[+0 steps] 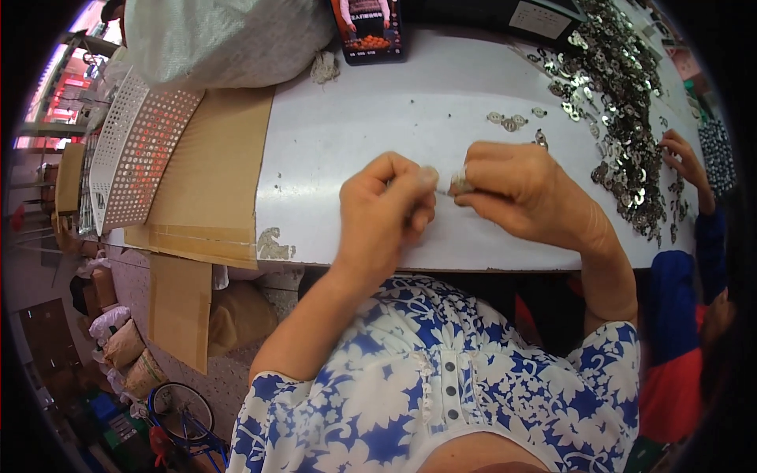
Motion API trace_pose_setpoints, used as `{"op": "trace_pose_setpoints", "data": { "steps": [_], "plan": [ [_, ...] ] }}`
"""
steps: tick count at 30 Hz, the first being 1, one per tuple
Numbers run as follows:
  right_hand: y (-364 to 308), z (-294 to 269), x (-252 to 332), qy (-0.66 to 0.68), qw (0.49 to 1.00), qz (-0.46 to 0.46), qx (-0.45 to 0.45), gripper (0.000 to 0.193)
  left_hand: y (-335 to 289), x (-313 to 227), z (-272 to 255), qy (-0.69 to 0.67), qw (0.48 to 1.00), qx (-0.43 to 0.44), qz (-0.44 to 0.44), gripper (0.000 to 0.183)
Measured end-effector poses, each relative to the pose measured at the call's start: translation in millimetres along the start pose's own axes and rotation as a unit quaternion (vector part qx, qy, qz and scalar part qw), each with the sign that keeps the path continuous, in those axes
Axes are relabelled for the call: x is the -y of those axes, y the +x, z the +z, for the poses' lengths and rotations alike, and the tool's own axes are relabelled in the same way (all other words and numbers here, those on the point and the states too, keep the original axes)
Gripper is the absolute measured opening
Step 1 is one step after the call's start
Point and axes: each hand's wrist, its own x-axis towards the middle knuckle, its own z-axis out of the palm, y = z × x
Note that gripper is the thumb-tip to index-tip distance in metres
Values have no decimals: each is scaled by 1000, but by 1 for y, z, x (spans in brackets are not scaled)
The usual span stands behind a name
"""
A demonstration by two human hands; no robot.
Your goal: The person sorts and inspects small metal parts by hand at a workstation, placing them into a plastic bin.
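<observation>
Blue-and-white floral blouse (441, 386), foreground. Left hand (386, 213) and right hand (520, 185) pinched together on one small metal piece (460, 184) above white bench (378, 134). Three loose pieces (509, 121) near; large unsorted heap (623, 118) remains, far right.

Phone (369, 30), white perforated tray (134, 150), cardboard sheet (213, 173), grey sack (225, 39)

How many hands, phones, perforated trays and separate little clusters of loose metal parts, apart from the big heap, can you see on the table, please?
Hands: 3, namely the left hand, the right hand and a co-worker's hand
Phone: 1
White perforated tray: 1
Small cluster of metal parts apart from the big heap: 1
Total: 6
</observation>
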Motion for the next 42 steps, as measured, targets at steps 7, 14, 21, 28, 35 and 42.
{"op": "trace_pose_setpoints", "data": {
  "steps": [7,14,21,28,35,42],
  "plan": [
    [7,5,-2,46,995,-33,-85,10,16,8,-12,-286,938,141,-140,22],
    [5,13,-7,140,971,60,-182,16,21,14,-12,-370,904,134,-169,22],
    [7,10,3,96,972,-46,-208,22,14,14,0,-300,934,136,-139,21],
    [13,8,2,-8,967,-166,-192,25,16,19,2,-342,910,178,-153,20],
    [-5,-19,-20,-127,985,121,-6,23,13,17,-1,-344,912,168,-144,14],
    [-4,-8,-40,-116,993,34,6,16,10,19,4,-253,948,174,-85,9]
  ]
}}
